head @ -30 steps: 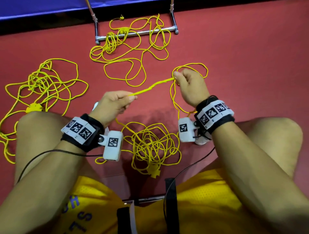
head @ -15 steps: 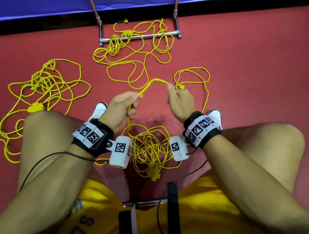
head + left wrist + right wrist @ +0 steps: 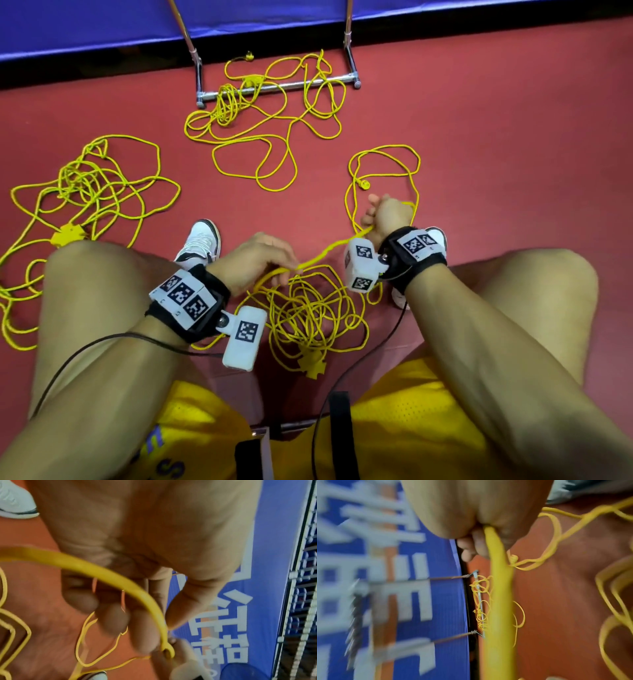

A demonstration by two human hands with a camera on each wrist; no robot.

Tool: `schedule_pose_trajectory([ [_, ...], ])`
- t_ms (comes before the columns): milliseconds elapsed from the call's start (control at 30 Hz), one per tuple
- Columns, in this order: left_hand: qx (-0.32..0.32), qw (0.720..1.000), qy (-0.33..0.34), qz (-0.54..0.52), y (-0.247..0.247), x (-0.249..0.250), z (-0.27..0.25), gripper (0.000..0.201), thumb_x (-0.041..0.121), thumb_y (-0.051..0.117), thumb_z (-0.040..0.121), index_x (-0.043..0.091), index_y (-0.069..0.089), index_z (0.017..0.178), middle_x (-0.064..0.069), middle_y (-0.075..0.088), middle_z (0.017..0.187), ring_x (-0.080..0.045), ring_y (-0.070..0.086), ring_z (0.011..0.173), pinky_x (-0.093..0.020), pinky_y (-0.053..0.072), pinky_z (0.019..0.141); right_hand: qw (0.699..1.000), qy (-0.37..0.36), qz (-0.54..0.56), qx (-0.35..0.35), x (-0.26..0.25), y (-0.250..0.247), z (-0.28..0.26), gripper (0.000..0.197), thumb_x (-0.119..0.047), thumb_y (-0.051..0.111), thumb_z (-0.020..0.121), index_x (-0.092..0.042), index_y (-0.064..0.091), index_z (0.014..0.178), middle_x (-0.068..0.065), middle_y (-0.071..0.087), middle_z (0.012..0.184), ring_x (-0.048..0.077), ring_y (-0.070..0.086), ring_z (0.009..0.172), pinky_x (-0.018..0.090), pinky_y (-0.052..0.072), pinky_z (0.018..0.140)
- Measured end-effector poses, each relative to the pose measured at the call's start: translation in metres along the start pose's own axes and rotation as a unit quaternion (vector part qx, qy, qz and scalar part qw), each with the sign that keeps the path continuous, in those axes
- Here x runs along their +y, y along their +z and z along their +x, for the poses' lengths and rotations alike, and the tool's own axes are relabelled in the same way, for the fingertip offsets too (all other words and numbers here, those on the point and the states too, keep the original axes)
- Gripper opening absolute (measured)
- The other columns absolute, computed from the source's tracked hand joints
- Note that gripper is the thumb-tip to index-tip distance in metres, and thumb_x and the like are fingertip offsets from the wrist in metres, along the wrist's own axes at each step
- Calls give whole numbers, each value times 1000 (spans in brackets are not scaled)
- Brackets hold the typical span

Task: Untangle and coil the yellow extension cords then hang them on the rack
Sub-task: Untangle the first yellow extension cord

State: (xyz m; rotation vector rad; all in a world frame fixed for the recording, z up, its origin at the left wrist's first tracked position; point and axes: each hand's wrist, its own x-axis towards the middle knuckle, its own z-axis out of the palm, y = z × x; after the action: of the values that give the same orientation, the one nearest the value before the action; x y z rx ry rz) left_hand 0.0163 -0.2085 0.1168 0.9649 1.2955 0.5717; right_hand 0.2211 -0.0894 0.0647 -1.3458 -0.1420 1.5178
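Here we are in the untangling step: our left hand (image 3: 255, 262) and right hand (image 3: 387, 216) both pinch one yellow cord (image 3: 329, 251), its tangle (image 3: 308, 315) on the floor (image 3: 496, 144) between our knees. Next we should draw out more slack.

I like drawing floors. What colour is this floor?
The floor is red, clearest in the head view.

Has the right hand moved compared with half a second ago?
Yes. The right hand, gripping the yellow extension cord, has swung right, off the cord tangle between the knees, toward the white sneaker.
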Motion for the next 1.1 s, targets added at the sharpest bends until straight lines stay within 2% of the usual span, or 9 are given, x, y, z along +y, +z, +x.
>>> schedule_pose_trajectory([
  [100, 5, 998, -53, -20, 5, -3, 4, 38, 40, 71, 72, 10, 72, 95, -10, 70, 88, -18, 63, 70, -27, 44, 63, 935, -198, -226, -189, -2, 18, -31, 17, -9, 36, 106, -19, 49, 108, 4, 55, 64, 1, 35, 32, 15, 28, 35],
  [200, 77, 977, -62, -190, -2, 8, 13, 50, 58, 40, 94, 15, 65, 102, -5, 73, 93, -20, 66, 80, -32, 48, 74, 764, -216, -397, -459, 13, 25, -79, 18, 1, 44, 101, -9, 58, 97, -10, 62, 63, -4, 50, 43, 12, 39, 48],
  [400, 109, 965, -4, -239, 1, 18, 15, 31, 35, 47, 101, 11, 66, 106, -7, 68, 80, -18, 70, 68, -31, 53, 67, 502, -141, -720, -458, 54, 5, -92, 14, -11, 53, 88, -7, 67, 86, 1, 63, 66, 20, 62, 64, 29, 51, 62],
  [467, 122, 962, 20, -245, 7, 17, 14, 18, 16, 51, 100, 7, 64, 110, -3, 59, 74, -10, 60, 52, -25, 53, 55, 552, -91, -705, -437, 54, 4, -81, 11, -10, 56, 85, -15, 61, 77, 4, 60, 70, 24, 55, 63, 31, 44, 57],
  [567, 96, 967, 29, -235, 7, 16, 11, 18, 4, 49, 99, 4, 62, 112, -1, 59, 73, -6, 47, 44, -21, 49, 48, 806, 43, -473, -352, 49, 8, -68, 27, 1, 50, 80, -11, 57, 103, 16, 60, 87, 35, 61, 71, 26, 39, 51],
  [633, 74, 978, 28, -195, 7, 13, 9, 22, 2, 49, 98, 9, 64, 111, -3, 59, 75, -5, 42, 43, -20, 43, 46, 897, 132, -309, -288, 39, 9, -64, 34, 1, 34, 86, -4, 50, 116, 20, 62, 99, 31, 64, 82, 30, 50, 65],
  [867, 10, 983, 4, -182, 5, 13, 3, 29, 1, 57, 77, 7, 77, 98, -8, 62, 71, -10, 41, 47, -23, 32, 50, 977, 158, 14, -141, 17, 10, -49, 29, -5, 36, 64, -2, 51, 88, 16, 60, 91, 30, 64, 77, 37, 60, 62],
  [967, 7, 989, -47, -140, 4, 9, 2, 28, -5, 57, 80, 10, 80, 82, -11, 63, 66, -16, 52, 54, -20, 44, 51, 988, 108, 102, -50, 0, 10, -25, 21, -4, 36, 92, 3, 52, 100, 12, 60, 83, 22, 66, 68, 31, 58, 54],
  [1100, 31, 985, -99, -135, 13, 6, 7, 19, 14, 50, 97, 9, 68, 94, -10, 69, 96, -23, 68, 78, -34, 56, 70, 985, -29, -104, -136, -6, 18, -31, 15, -11, 41, 104, -16, 55, 106, -1, 56, 66, 6, 39, 36, 13, 25, 36],
])
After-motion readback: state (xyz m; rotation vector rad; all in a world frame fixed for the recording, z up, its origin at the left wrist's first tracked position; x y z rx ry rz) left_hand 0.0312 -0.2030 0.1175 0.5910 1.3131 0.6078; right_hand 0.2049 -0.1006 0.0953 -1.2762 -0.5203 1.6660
